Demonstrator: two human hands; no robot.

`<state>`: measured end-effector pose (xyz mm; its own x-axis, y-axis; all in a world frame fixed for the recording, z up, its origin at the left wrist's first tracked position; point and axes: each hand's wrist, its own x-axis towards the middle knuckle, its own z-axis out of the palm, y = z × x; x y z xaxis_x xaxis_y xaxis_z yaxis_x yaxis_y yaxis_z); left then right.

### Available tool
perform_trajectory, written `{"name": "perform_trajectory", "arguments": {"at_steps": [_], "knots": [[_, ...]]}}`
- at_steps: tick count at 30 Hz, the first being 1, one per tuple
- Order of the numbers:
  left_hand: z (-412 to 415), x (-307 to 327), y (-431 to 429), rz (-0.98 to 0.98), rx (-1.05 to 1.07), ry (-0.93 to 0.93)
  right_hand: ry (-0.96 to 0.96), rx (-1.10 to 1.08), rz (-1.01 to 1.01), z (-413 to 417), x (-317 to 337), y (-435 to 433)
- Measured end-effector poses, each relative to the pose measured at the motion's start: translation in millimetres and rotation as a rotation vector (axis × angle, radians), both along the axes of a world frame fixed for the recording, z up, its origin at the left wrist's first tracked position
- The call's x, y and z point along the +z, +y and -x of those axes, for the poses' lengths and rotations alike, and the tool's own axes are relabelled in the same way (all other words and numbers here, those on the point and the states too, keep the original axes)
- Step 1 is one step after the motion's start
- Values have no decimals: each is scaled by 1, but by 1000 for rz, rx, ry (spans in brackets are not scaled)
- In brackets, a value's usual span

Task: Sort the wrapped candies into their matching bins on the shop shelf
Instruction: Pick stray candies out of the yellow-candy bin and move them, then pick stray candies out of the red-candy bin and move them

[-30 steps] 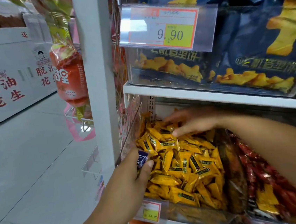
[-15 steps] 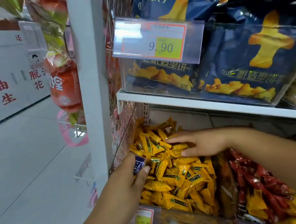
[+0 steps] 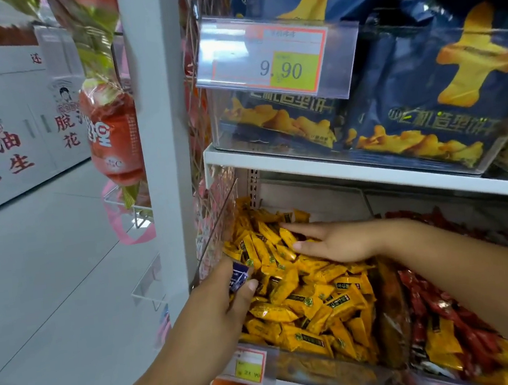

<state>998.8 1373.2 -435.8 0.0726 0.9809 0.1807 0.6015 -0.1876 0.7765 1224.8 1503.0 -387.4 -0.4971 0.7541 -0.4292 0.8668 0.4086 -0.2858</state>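
Note:
A clear bin (image 3: 334, 372) on the lower shelf is heaped with yellow wrapped candies (image 3: 314, 299). My left hand (image 3: 217, 302) is at the bin's left front corner and pinches a small blue wrapped candy (image 3: 238, 277) between thumb and fingers. My right hand (image 3: 333, 242) reaches in from the right and lies flat on the yellow pile, fingers straight and pointing left. To the right, a neighbouring bin (image 3: 438, 375) holds red wrapped candies (image 3: 468, 339) with a few yellow ones (image 3: 441, 342) mixed in.
Above, a white shelf (image 3: 338, 174) carries dark blue snack bags (image 3: 423, 86) behind a 9.90 price tag (image 3: 276, 61). A white upright post (image 3: 159, 108) stands left of the bins, with a hanging red packet (image 3: 113, 135) beside it. The aisle floor (image 3: 42, 277) stretches left.
My right hand moved down from the back of the bin onto the yellow candy pile. My left hand kept the blue candy at the bin's left corner. The view tilted down slightly.

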Motion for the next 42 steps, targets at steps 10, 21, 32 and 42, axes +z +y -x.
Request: {"name": "perform_trajectory", "arguments": {"at_steps": [10, 21, 32, 42], "knots": [[-5, 14, -10, -114, 33, -164, -243, 271, -255, 27, -15, -79], [-30, 23, -19, -92, -112, -161, 364, -98, -381, -11, 20, -113], [-153, 46, -33, -69, -448, 56, 877, -488, -173, -95, 32, -190], [-228, 45, -25, -220, -471, 110, 817, -931, -825, -219, 15, -210]]}}
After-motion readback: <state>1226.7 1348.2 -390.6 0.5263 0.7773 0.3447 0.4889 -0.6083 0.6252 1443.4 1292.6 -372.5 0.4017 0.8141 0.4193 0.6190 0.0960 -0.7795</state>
